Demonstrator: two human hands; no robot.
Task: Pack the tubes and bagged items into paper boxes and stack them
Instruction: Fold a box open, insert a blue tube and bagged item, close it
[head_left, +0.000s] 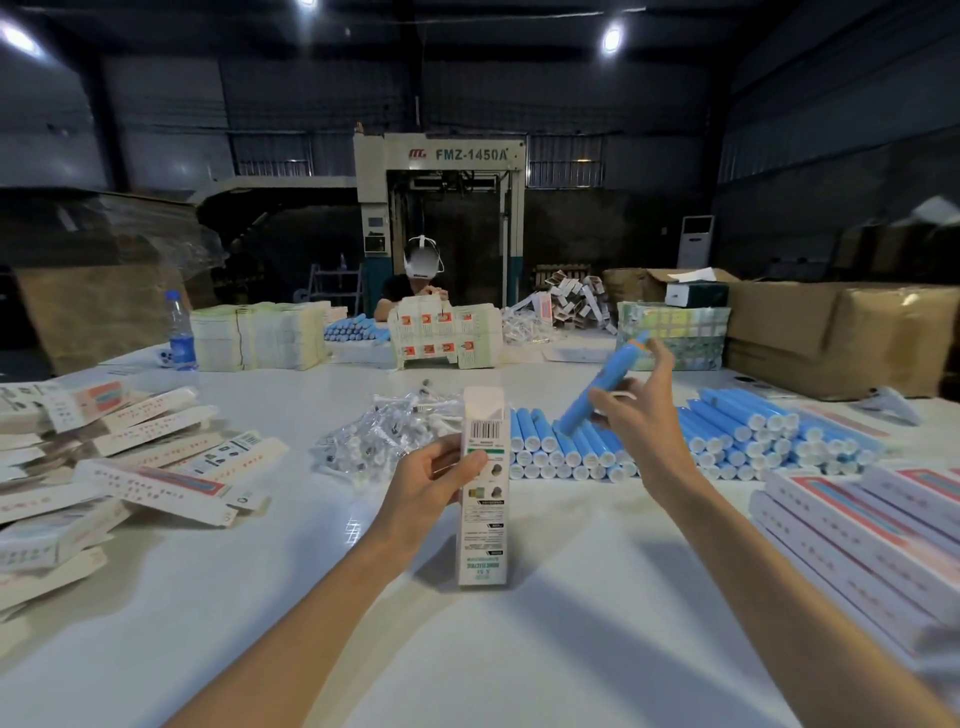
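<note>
Gripping a box (483, 488) upright in the left hand (434, 486), top flap open, base on the table (467, 665) mid-front. Right hand (641, 421) pinches a blue tube (605, 384), tilted, above the tube pile (675, 441). Bagged items (384, 431) lie just behind the box, left of the tubes. Filled boxes (130, 467) sprawl at the left edge; a flat stack (872, 525) sits at the right edge. A bottle (181, 332), cartons (831, 338) and another person (415, 286) are at the far edge.
</note>
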